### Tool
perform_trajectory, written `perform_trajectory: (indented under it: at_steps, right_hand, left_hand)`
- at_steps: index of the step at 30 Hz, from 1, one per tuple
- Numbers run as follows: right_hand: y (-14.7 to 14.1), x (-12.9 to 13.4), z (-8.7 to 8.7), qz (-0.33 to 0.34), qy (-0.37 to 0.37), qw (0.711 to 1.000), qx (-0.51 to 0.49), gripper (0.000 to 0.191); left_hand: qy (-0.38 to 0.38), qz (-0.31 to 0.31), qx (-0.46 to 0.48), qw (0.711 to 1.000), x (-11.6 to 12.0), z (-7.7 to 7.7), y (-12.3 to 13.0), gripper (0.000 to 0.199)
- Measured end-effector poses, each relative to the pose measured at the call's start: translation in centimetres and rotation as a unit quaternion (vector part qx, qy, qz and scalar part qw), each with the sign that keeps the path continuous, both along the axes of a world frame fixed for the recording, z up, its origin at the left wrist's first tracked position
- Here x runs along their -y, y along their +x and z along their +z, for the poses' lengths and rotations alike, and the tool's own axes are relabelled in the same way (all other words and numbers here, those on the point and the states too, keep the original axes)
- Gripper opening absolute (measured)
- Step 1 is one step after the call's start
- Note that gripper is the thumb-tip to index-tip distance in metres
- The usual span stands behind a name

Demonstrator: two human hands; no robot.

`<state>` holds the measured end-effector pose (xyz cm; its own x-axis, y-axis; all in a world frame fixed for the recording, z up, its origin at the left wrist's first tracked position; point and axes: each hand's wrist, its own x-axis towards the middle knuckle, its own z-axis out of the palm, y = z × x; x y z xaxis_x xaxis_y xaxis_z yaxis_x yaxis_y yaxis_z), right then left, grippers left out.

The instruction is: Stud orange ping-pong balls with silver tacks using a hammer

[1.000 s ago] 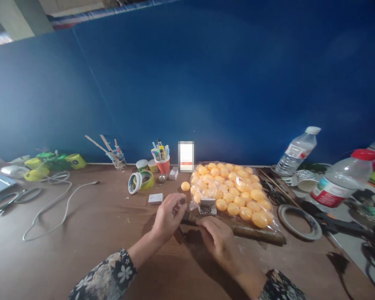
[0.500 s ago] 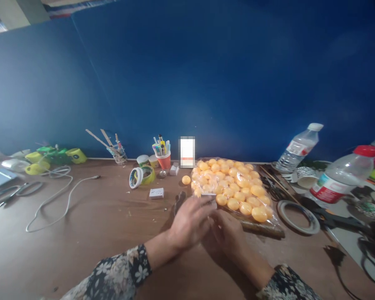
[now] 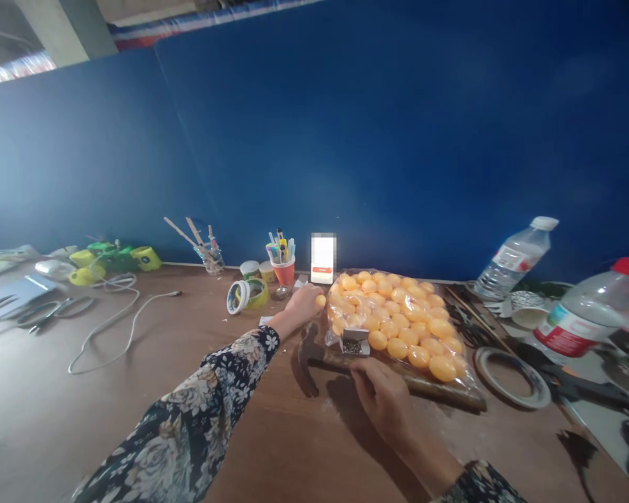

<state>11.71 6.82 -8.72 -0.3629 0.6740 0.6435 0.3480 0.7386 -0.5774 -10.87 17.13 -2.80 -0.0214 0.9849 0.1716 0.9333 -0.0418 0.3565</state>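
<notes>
My left hand [image 3: 302, 307] reaches forward to the back of the table, beside a loose orange-yellow ball [image 3: 321, 300]. Its fingertips are hidden, so whether it grips anything does not show. Near the middle, my right hand [image 3: 382, 398] is closed, thumb and fingers pressed together just in front of the hammer [image 3: 310, 358]. Anything in that pinch is too small to make out. Behind the hammer's handle stands a small opened box [image 3: 355, 342] with tiny dark pieces inside. It leans by a clear plastic bag of orange-yellow balls [image 3: 398, 318].
A red cup of pens [image 3: 283, 272], tape rolls [image 3: 237, 298] and a lit phone [image 3: 322, 260] line the back. White cable [image 3: 131, 328] and scissors [image 3: 55, 314] lie left. On the right are a tape ring [image 3: 511, 377], a red-capped bottle [image 3: 576, 314] and a clear bottle [image 3: 516, 258].
My left hand has left my right hand and reached forward to the loose ball. The opened box and hammer head are now uncovered. My right hand stays near the handle; the view has shifted slightly.
</notes>
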Motion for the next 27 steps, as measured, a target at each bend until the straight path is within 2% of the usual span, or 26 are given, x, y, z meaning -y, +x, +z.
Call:
perform_trajectory:
  at_steps: [7, 12, 20, 27]
  right_hand:
    - [-0.1, 0.0, 0.1, 0.010, 0.012, 1.000, 0.004, 0.012]
    - [0.0, -0.1, -0.1, 0.010, 0.013, 1.000, 0.008, 0.013]
    - [0.0, -0.2, -0.3, 0.010, 0.016, 1.000, 0.020, 0.013]
    - [-0.1, -0.1, -0.1, 0.024, 0.000, 1.000, 0.016, 0.014]
  left_hand:
    - [-0.023, 0.001, 0.045, 0.999, -0.4, -1.5, -0.2, 0.032]
    - [-0.021, 0.013, 0.060, 0.998, -0.5, -1.7, -0.2, 0.032]
    - [0.063, 0.061, 0.126, 0.988, 1.0, -2.3, -0.9, 0.040]
    - [0.116, 0.059, 0.182, 0.975, 3.0, -2.8, -2.2, 0.038]
